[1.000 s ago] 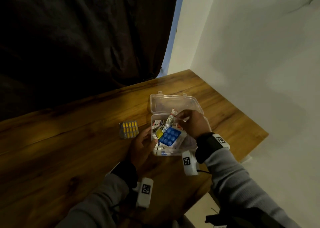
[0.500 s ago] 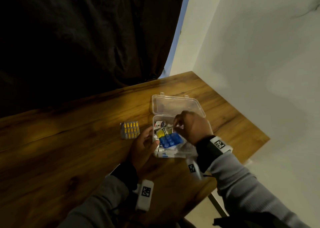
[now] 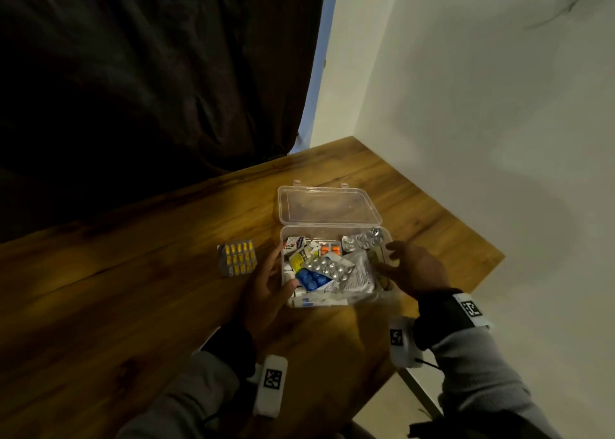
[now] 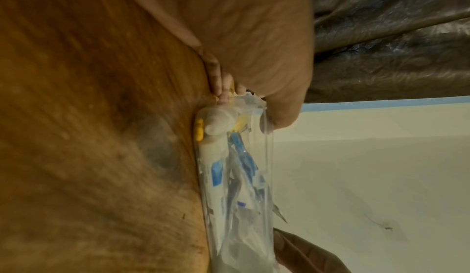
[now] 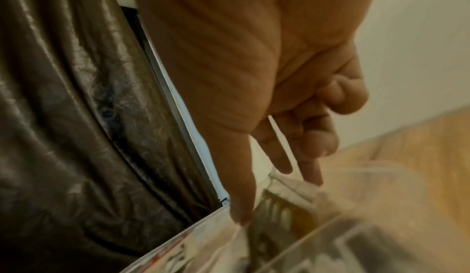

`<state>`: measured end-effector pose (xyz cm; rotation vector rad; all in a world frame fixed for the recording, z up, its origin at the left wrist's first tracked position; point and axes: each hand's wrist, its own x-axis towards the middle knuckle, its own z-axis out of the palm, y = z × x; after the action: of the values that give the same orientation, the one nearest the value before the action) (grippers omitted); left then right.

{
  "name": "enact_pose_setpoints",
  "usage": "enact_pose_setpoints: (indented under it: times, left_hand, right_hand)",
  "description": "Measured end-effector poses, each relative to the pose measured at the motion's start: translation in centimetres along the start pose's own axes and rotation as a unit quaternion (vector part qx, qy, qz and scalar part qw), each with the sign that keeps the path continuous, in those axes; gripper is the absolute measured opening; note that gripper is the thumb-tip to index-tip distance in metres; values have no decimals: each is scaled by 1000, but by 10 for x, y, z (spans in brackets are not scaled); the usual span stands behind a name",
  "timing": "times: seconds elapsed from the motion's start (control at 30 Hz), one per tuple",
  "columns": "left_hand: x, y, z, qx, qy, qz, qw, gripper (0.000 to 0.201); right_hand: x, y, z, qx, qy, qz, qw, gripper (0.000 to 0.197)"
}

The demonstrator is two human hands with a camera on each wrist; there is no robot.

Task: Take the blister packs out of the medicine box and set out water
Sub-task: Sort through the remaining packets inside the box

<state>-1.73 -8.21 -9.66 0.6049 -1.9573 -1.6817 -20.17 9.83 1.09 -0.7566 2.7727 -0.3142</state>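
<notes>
The clear medicine box (image 3: pixel 377 300) lies open on the wooden table (image 3: pixel 133 305), its lid (image 3: pixel 327 207) folded back. Inside, a silver blister pack (image 3: pixel 327 267) rests on a blue one (image 3: pixel 311 280); orange pills (image 3: pixel 330 249) and a crumpled silver strip (image 3: pixel 362 240) lie behind. A yellow blister pack (image 3: pixel 238 257) sits on the table left of the box. My left hand (image 3: pixel 281 272) grips the box's left near corner, thumb over the rim (image 4: pixel 279 96). My right hand (image 3: pixel 387 257) touches the right rim with loose fingers (image 5: pixel 284 160) and holds nothing. No water is in view.
A dark curtain (image 3: pixel 149 72) hangs behind the table. A pale wall (image 3: pixel 482 122) runs along the right side. The table's right edge (image 3: pixel 466 298) lies close to my right wrist.
My right hand let go of the small strip it held over the box and moved to the right rim. A silver blister pack now lies on the blue one. The left hand stays.
</notes>
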Motion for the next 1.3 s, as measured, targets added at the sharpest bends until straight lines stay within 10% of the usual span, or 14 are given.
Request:
enact_pose_setpoints:
  times: [0.5,0.7,0.97,1.2,1.3]
  left_hand:
    - [-2,9,1,-18,13,-8,1000,73]
    - [-1,7,-1,-14,13,-8,1000,69]
    - [1,-2,-4,-50,-14,3,999,74]
    - [0,4,-2,-24,-12,22,999,58]
    - [1,1,-3,1,-16,33,999,56]
  right_hand:
    - [1,-20,0,266,69,-10,961,14]
    - [-14,-63,-2,157,173,-102,967,17]
    - [-17,-130,56,19,26,-195,980,20]
    - [-14,-81,29,292,14,-143,946,9]
    - [-1,-32,5,181,77,-64,978,12]
